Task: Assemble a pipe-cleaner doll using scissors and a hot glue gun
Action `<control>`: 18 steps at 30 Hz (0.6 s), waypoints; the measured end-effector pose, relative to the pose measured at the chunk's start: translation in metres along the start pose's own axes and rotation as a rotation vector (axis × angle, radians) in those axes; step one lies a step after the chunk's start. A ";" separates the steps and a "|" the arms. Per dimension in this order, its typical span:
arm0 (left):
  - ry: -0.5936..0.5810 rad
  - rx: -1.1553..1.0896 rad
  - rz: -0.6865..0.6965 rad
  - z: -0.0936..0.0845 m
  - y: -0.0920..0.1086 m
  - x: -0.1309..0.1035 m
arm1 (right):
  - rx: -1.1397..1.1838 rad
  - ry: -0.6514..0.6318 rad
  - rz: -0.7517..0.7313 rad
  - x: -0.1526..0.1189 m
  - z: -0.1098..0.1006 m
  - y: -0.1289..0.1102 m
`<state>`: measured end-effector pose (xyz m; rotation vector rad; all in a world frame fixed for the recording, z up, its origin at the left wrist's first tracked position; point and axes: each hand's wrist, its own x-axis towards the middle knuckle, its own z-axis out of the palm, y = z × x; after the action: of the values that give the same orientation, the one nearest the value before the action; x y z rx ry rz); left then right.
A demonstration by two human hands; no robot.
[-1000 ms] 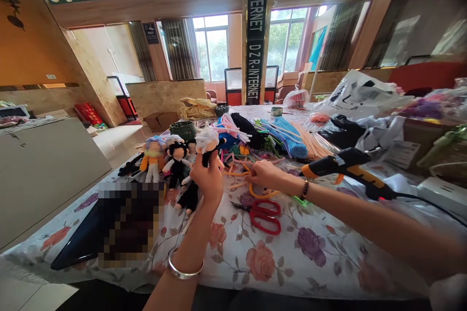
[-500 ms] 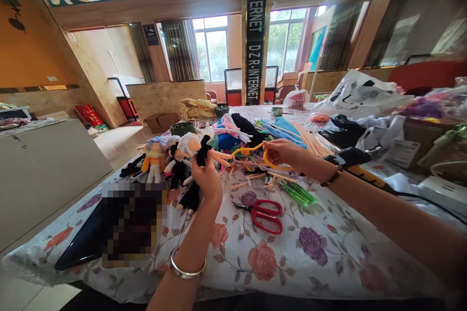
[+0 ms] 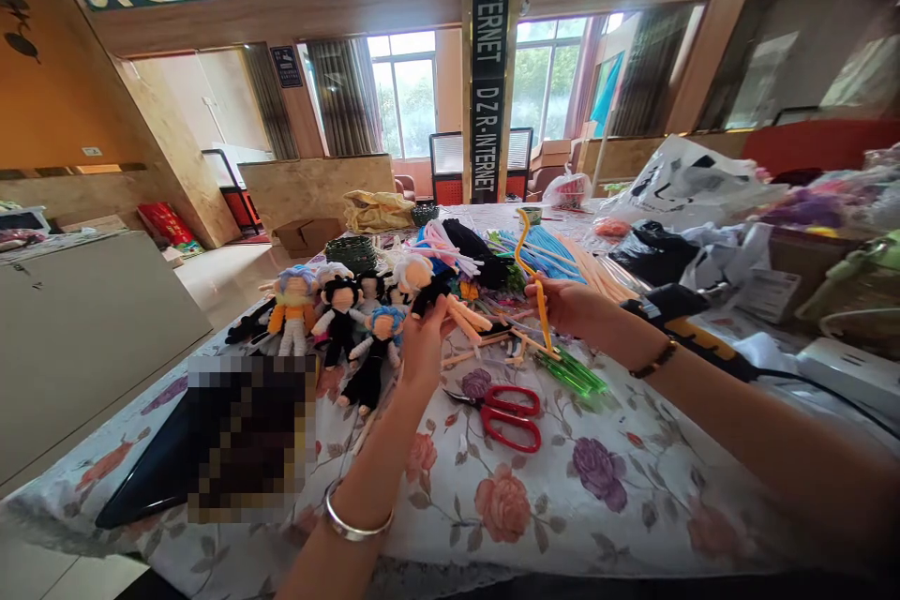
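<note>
I find the flower-patterned table (image 3: 436, 525) bearing a cluster of dolls (image 3: 342, 323) on its left. My right hand (image 3: 562, 305) is set in a pinch; my left hand (image 3: 424, 347) is closed about a white-haired doll (image 3: 426, 291), held just right of that cluster, legs pointing right. Red scissors (image 3: 501, 394) lie on the cloth. Thinnest is the bent yellow stem (image 3: 543, 311) gripped in my right fingertips, apart from the held doll.

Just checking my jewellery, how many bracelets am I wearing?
2: a silver bangle worn behind your left hand, which holds a white-haired doll, and a dark bracelet worn behind your right hand, which holds a yellow stem.
</note>
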<state>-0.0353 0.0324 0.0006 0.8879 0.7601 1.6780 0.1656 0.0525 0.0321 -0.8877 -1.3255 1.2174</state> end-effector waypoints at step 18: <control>-0.394 0.124 -0.117 -0.001 -0.003 -0.011 | 0.425 -0.004 0.179 -0.007 0.026 -0.046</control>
<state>-0.0328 0.0228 -0.0051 1.1932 0.6347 1.3085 0.1470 0.0321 0.0782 -0.7048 -0.9506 1.5674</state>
